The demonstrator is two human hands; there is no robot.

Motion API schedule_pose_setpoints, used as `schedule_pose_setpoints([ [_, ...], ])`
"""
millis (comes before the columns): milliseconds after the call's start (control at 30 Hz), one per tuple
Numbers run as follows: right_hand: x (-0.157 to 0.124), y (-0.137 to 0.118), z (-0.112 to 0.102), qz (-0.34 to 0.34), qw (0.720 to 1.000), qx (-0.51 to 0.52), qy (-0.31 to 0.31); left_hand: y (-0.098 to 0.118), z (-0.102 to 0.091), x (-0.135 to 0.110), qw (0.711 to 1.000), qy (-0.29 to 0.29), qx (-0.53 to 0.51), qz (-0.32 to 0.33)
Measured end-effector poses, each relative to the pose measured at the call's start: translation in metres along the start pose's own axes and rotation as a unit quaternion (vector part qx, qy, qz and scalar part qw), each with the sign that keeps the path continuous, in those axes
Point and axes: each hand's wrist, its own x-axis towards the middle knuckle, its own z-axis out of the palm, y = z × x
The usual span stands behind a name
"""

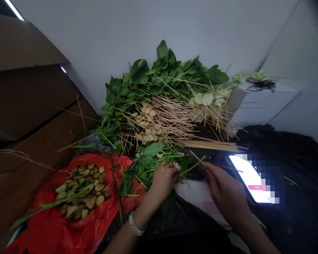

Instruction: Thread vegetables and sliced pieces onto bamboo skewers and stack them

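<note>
Green leafy stems [148, 167] | left grip [164, 180] closed on them | right grip [224, 192] half-curled, hold unclear

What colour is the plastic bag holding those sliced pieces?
The plastic bag is bright red, shown best in the head view.

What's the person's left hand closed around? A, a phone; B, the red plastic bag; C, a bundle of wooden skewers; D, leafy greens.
D. The left hand is curled around the stems of the leafy greens, while the phone and the bag lie apart from it.
</note>
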Motion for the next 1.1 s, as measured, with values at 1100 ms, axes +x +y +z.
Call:
schedule_pose_setpoints([
  [1100,-0.014,-0.037,0.01,-0.055,0.991,0.074,-0.092,0.01,-0.05,-0.027,0.67,0.158,-0.683,-0.245],
])
